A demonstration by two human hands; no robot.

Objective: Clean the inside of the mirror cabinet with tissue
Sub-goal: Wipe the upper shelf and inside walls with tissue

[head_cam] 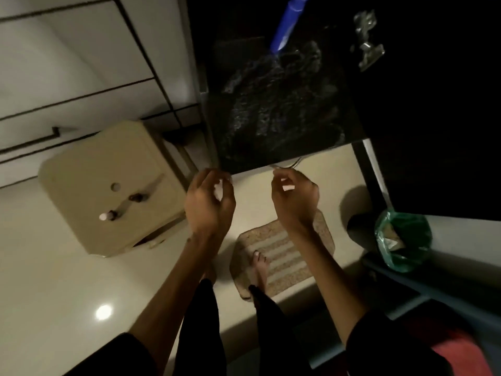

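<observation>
Both forearms reach forward over the floor mat point(282, 256). Left hand point(210, 202) has its fingers curled round a small white tissue point(220, 189); right hand point(295, 198) pinches another white scrap point(288, 187). Hands apart, level, just below the dark surface point(284, 109) edge. Green-lined bin point(402, 240) stands right; blue object point(287, 23) lies farther back.

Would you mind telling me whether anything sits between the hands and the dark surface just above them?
Nothing visible does. The left hand, holding a white tissue scrap, and the right hand, pinching another white scrap, hover just below the dark, smeared glossy panel.
</observation>
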